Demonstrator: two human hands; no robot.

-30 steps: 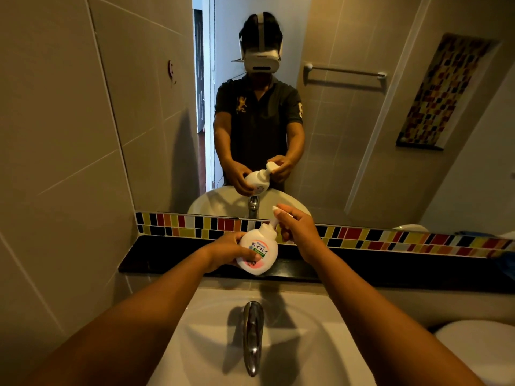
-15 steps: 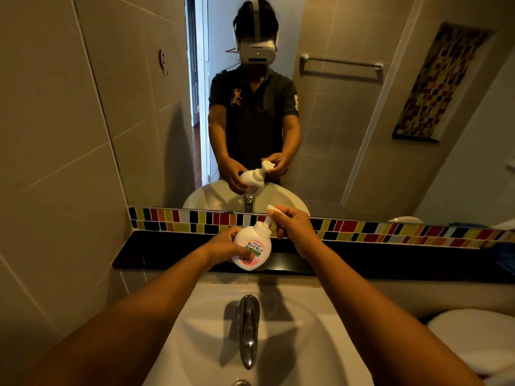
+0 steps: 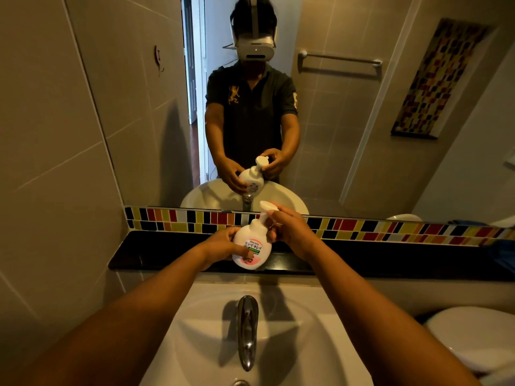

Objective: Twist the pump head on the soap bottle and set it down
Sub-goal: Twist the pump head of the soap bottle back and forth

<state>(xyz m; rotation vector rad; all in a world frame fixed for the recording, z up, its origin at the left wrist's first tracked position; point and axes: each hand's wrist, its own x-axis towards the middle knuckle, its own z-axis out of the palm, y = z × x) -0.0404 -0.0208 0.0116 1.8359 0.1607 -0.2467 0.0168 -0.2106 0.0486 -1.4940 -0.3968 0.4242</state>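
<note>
A round white soap bottle (image 3: 252, 247) with a pink and green label is held tilted just above the black ledge (image 3: 156, 253) behind the sink. My left hand (image 3: 223, 245) wraps its body from the left, thumb across the label. My right hand (image 3: 289, 228) grips the neck under the white pump head (image 3: 268, 206), fingers curled around it. The pump head points up and to the right. The mirror shows the same grip from the front.
A chrome tap (image 3: 247, 330) stands over the white basin (image 3: 195, 330) below the bottle. A coloured mosaic strip (image 3: 390, 229) runs along the wall under the mirror (image 3: 348, 135). A white toilet lid (image 3: 473, 335) sits at the lower right.
The bottle and both hands stay above the ledge. The pump head has turned and stands clearer above my right fingers. My view has tipped slightly downward.
</note>
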